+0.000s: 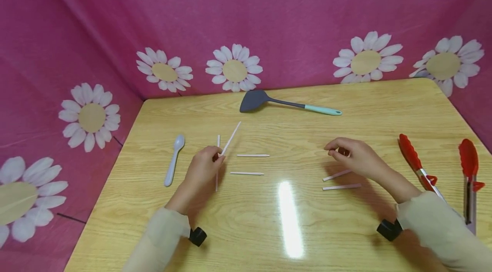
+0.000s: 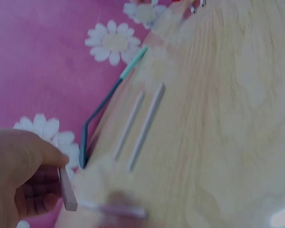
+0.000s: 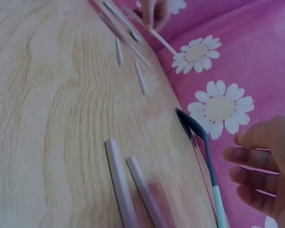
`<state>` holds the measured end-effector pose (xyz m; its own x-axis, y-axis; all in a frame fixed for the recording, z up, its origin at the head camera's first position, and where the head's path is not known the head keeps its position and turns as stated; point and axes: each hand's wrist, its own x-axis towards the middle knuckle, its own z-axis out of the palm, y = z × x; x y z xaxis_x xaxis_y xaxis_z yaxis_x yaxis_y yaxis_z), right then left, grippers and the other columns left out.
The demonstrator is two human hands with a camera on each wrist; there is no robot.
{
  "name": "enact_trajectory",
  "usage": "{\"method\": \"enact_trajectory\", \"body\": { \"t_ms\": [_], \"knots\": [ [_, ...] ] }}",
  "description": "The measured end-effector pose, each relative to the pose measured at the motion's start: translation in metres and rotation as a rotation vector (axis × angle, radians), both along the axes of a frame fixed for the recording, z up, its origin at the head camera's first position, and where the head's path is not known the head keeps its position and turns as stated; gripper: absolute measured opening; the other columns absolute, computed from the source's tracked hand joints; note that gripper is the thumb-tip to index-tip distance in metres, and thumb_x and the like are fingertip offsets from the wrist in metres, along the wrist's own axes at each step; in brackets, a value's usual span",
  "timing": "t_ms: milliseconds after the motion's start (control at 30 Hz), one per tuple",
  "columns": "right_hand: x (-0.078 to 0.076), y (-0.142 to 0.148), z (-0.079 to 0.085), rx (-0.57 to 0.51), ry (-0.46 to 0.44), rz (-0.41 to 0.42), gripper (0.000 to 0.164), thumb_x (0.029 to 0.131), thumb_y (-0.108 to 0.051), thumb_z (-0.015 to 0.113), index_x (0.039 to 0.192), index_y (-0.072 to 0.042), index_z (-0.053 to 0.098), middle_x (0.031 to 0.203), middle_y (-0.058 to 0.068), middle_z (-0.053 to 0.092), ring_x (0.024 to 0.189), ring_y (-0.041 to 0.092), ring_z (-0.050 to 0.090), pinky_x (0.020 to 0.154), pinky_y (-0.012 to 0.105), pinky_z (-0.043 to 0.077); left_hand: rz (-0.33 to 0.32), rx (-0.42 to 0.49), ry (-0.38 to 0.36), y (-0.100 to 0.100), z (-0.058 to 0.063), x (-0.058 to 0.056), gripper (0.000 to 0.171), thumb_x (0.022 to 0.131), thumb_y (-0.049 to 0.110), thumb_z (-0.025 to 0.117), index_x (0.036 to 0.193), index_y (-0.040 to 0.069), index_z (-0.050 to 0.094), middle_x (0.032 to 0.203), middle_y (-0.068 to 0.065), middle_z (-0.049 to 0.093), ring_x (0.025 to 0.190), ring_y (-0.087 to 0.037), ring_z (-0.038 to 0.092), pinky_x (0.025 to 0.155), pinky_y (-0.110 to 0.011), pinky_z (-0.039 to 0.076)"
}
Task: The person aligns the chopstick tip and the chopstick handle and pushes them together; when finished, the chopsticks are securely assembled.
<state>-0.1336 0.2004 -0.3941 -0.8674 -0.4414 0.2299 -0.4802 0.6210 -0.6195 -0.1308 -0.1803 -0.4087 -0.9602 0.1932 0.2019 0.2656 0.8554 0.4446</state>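
My left hand (image 1: 203,164) pinches a thin pale stick (image 1: 232,137) between thumb and fingers, its far end slanting up to the right. Beneath that hand another pale stick (image 1: 218,140) lies lengthwise on the table, partly covered by the fingers. Two short pale sticks, an upper one (image 1: 253,155) and a lower one (image 1: 247,173), lie roughly parallel to the right. My right hand (image 1: 355,156) hovers with loosely bent fingers and holds nothing. Below it are two more pale sticks, one (image 1: 336,175) partly hidden by the hand and wrist, the other (image 1: 342,187) nearer me.
A pale plastic spoon (image 1: 175,159) lies left of my left hand. Across the back rests a dark turner (image 1: 286,102) with a mint handle. Red-tipped tongs (image 1: 411,152) lie at the right, partly behind my sleeve. A pink flowered cloth (image 1: 292,20) hangs behind the wooden table (image 1: 284,135).
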Motion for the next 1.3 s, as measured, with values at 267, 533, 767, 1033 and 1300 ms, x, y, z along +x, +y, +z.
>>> {"method": "enact_trajectory", "body": {
  "t_ms": [267, 533, 767, 1033, 1300],
  "knots": [
    [0.000, 0.013, -0.010, 0.047, -0.034, -0.018, 0.010, 0.084, -0.003, 0.059, 0.092, -0.005, 0.064, 0.082, -0.001, 0.061, 0.065, 0.005, 0.046, 0.056, 0.022, 0.042, 0.233, 0.014, -0.099, -0.025, -0.014, 0.007, 0.009, 0.079, 0.007, 0.062, 0.080, -0.001, 0.061, 0.068, -0.007, 0.060, 0.058, -0.020, 0.055, 0.054, -0.032, 0.045],
    [0.001, 0.018, -0.009, 0.060, -0.075, -0.018, 0.012, 0.085, -0.002, 0.056, 0.095, -0.004, 0.063, 0.081, 0.004, 0.061, 0.066, 0.009, 0.047, 0.056, 0.023, 0.041, 0.277, -0.016, -0.172, -0.030, -0.017, 0.012, 0.010, 0.080, 0.007, 0.060, 0.079, -0.003, 0.060, 0.069, -0.010, 0.061, 0.058, -0.020, 0.055, 0.055, -0.032, 0.046],
    [0.002, 0.017, -0.009, 0.031, -0.041, 0.005, 0.011, 0.084, 0.000, 0.057, 0.092, -0.003, 0.064, 0.077, 0.002, 0.059, 0.063, 0.004, 0.045, 0.053, 0.021, 0.040, 0.265, -0.006, -0.234, -0.030, -0.022, 0.015, 0.009, 0.082, 0.006, 0.057, 0.084, -0.003, 0.058, 0.067, -0.009, 0.059, 0.041, -0.014, 0.048, 0.049, -0.029, 0.043],
    [0.003, 0.020, -0.009, 0.055, -0.091, -0.001, 0.011, 0.085, -0.001, 0.058, 0.094, -0.003, 0.064, 0.080, 0.002, 0.060, 0.064, 0.006, 0.045, 0.054, 0.022, 0.040, 0.263, -0.043, -0.208, -0.027, -0.017, 0.014, 0.016, 0.085, 0.013, 0.057, 0.086, -0.003, 0.057, 0.066, -0.010, 0.058, 0.044, -0.018, 0.054, 0.058, -0.036, 0.046],
    [0.007, 0.027, -0.019, 0.064, -0.104, 0.023, 0.010, 0.082, -0.001, 0.061, 0.091, -0.005, 0.064, 0.078, -0.001, 0.060, 0.063, 0.003, 0.044, 0.053, 0.022, 0.039, 0.169, -0.126, -0.056, 0.001, -0.007, 0.015, 0.012, 0.082, 0.015, 0.061, 0.086, 0.004, 0.064, 0.070, -0.003, 0.060, 0.058, -0.018, 0.055, 0.050, -0.032, 0.043]
  ]
}}
